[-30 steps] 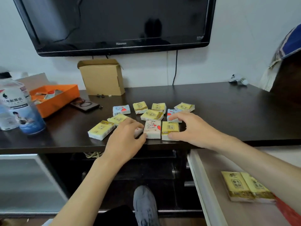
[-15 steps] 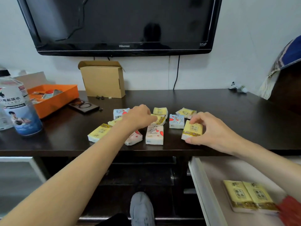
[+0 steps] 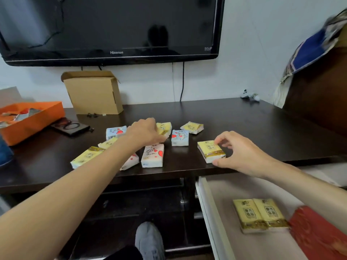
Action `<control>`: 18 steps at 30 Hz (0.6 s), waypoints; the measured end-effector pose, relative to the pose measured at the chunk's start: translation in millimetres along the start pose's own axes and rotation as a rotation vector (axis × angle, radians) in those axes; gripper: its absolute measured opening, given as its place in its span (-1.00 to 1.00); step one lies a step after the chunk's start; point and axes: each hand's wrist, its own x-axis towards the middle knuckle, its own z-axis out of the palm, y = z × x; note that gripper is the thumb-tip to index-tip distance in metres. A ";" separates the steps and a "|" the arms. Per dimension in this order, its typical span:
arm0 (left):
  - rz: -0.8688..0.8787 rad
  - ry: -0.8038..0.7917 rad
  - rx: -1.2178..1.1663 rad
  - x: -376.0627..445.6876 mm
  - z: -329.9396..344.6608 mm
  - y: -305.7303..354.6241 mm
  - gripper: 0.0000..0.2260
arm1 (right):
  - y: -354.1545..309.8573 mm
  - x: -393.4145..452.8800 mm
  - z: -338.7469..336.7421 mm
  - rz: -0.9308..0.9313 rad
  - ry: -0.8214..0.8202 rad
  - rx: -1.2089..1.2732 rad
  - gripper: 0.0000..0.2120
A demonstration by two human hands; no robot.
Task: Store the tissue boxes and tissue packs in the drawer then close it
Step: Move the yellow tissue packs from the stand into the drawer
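Observation:
Several small tissue packs lie on the dark table (image 3: 244,124): yellow ones (image 3: 87,156) (image 3: 192,127), a blue one (image 3: 179,137), and white ones with red hearts (image 3: 152,155) (image 3: 115,131). My left hand (image 3: 144,132) reaches over the middle of the group, its fingers curled onto a yellow pack (image 3: 165,127). My right hand (image 3: 238,151) pinches another yellow pack (image 3: 211,151) at the table's front edge, tilted slightly up. Below it, the open drawer (image 3: 208,212) holds two yellow packs (image 3: 259,215) side by side.
A red item (image 3: 315,235) lies in the drawer by the packs. On the table stand a cardboard box (image 3: 93,92), an orange tray (image 3: 32,117) and a black flat device (image 3: 72,127). A bottle (image 3: 5,152) shows at the left edge. My shoe (image 3: 150,239) is below.
My left hand has reached from the near packs to a yellow pack farther back. My right hand has dragged its yellow pack rightward along the front edge, above the open drawer.

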 end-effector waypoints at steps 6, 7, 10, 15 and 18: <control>0.238 0.222 -0.203 -55.0 -26.7 31.3 -0.59 | -8.3 22.4 -8.5 -0.049 -0.230 -0.021 -0.27; 0.262 0.193 -0.230 -64.6 -26.8 36.9 -0.61 | -11.0 25.2 -8.8 -0.035 -0.257 -0.037 -0.29; 0.294 0.058 -0.304 -92.5 -14.9 51.7 -0.63 | -12.8 24.4 -15.1 -0.046 -0.238 -0.085 -0.32; 0.414 -0.094 -0.307 -134.7 15.8 74.0 -0.61 | 9.0 -18.0 -42.6 -0.084 -0.153 -0.006 -0.36; 0.486 -0.180 -0.268 -150.0 30.1 88.3 -0.56 | 24.5 -61.1 -52.9 -0.083 -0.127 -0.034 -0.37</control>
